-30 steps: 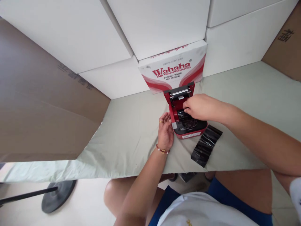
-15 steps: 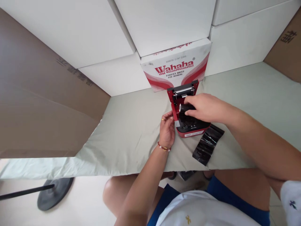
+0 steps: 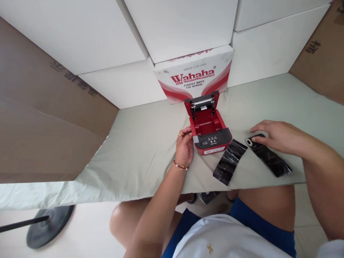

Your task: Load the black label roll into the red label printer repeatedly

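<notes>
The red device looks smooth plastic, with a shiny, metal-looking bar; the black strip and black roll are glossy film; the worktop has creased, matt cloth; the brown carton, matt cardboard

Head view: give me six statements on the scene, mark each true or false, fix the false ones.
1. The red and black boxy device stands with its hinged lid raised. True.
2. The right hand is at a roll of glossy black film with a white core. True.
3. That roll sits inside the device. False: it is outside, to the device's right.
4. Both hands are at the roll. False: the left hand is at the device's left side.
5. A flat strip of glossy black film lies on the pale green cloth by the device's front right corner. True.
6. Everything behind the device is unprinted. False: a white and red cardboard box printed "Wahaha" stands there.
</notes>
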`<state>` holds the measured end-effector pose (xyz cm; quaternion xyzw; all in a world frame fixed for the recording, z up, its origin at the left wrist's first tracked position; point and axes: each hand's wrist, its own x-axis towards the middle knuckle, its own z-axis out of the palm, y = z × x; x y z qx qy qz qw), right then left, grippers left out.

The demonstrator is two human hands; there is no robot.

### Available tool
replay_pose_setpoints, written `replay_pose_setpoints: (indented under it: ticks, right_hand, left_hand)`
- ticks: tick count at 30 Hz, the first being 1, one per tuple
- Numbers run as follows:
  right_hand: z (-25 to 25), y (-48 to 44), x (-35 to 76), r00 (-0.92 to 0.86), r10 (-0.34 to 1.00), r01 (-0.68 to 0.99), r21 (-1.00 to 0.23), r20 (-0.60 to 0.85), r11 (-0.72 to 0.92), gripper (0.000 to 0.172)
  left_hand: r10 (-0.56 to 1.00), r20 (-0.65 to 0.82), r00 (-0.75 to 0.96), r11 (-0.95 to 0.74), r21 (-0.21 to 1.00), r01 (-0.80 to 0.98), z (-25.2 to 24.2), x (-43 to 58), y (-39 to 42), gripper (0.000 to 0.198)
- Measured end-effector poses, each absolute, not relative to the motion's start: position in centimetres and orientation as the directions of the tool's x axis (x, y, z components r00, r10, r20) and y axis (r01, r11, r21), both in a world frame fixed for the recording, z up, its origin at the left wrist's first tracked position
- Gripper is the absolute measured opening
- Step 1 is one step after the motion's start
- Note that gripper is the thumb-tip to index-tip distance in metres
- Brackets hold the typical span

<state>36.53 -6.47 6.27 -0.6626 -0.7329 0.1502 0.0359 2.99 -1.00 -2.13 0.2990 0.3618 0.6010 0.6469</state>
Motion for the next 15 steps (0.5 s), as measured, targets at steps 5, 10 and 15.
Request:
replay_pose_setpoints:
  ticks: [5,10,15]
  right_hand:
    - [5.1,-9.8,32.2,-0.07,0.988,0.975,-0.219,-0.141,0.037,0.035]
    - [4.8,-9.9,29.0,0.016,0.967,0.996,-0.076,-0.253,-0.036,0.039]
    - [5.5,-9.8,29.5,-0.055,0.954,0.998,-0.036,-0.295,0.046,0.026]
  left_hand:
    - [0.995,-0.102,0.008,0.091,0.836,-0.541,-2.3,2.9,-0.9,0.028]
    - [0.996,-0.09,-0.003,0.074,0.844,-0.531,-2.3,3.0,-1.0,0.026]
    - [0.992,-0.121,-0.028,0.085,0.825,-0.559,-2.3,3.1,-1.0,0.022]
